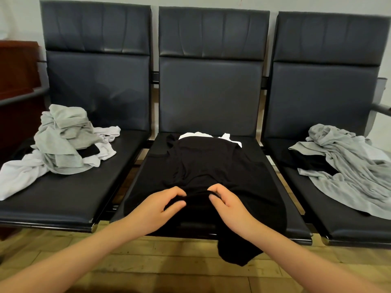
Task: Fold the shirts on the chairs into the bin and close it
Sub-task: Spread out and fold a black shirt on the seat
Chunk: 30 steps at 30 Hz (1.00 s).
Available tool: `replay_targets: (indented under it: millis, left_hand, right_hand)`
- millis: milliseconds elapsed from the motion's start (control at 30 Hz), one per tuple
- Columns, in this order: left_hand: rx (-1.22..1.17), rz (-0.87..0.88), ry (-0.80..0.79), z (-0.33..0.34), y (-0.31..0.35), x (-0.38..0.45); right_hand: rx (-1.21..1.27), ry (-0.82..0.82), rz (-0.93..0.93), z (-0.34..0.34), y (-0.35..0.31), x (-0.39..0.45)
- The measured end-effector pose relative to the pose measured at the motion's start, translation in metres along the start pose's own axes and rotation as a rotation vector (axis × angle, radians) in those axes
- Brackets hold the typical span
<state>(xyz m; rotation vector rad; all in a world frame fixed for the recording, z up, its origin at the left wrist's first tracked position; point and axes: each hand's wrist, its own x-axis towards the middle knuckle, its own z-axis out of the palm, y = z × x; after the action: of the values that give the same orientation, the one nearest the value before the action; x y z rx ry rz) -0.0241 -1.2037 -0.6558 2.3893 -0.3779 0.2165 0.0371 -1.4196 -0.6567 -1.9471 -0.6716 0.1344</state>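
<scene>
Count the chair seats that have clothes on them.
3: the left seat holds a grey-and-white pile, the middle seat a black shirt over white cloth, the right seat grey and black garments.

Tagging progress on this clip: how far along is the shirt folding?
Nothing looks finished; no bin is in view. In hand: left hand and right hand both pinch the black shirt spread on the middle chair seat. Left: the grey and white heap and the crumpled grey garment remain unfolded.
</scene>
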Motion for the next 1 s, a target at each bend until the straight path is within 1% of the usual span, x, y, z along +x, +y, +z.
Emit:
replay_targets:
  millis: [67,133,200,267,367,433,567,633,733,833,900,1000]
  left_hand:
    - [-0.029,0.011,-0.014,-0.006,0.003,0.002]
    - [-0.065,0.012,0.032,-0.013,0.004,0.004]
    - [-0.096,-0.015,0.083,-0.018,0.006,0.003]
    - [-0.118,-0.036,0.097,-0.021,0.008,0.003]
    - [-0.095,-0.029,0.056,-0.024,0.012,-0.001]
    - [-0.086,-0.028,0.053,-0.030,0.010,-0.002]
    - [-0.152,-0.046,0.137,-0.050,0.009,0.001]
    - [-0.215,-0.077,0.208,-0.060,0.013,0.001]
    - [-0.304,-0.175,0.332,-0.069,0.014,-0.001]
    - [-0.405,-0.248,0.383,-0.070,0.011,-0.003]
    - [-0.333,-0.250,0.373,-0.070,0.006,-0.005]
    - [-0.101,-0.200,0.352,-0.074,-0.004,-0.008]
  right_hand:
    - [0.036,0.006,-0.038,-0.002,-0.007,-0.002]
    - [0.045,-0.067,-0.069,-0.005,-0.010,-0.006]
    - [-0.071,-0.168,-0.090,-0.009,-0.008,-0.009]
    - [-0.174,-0.198,-0.130,-0.010,-0.004,-0.012]
    - [-0.209,-0.138,-0.180,-0.015,0.002,-0.012]
    - [-0.289,-0.108,-0.200,-0.024,0.006,-0.011]
    - [-0.622,-0.045,-0.165,-0.051,0.014,-0.008]
    - [-0.686,0.000,-0.109,-0.067,0.016,-0.008]
    - [-0.611,0.055,-0.013,-0.087,0.020,-0.010]
    - [-0.350,0.089,0.038,-0.097,0.019,-0.016]
    - [-0.205,0.104,0.062,-0.098,0.015,-0.022]
    - [-0.153,0.115,0.047,-0.103,0.006,-0.032]
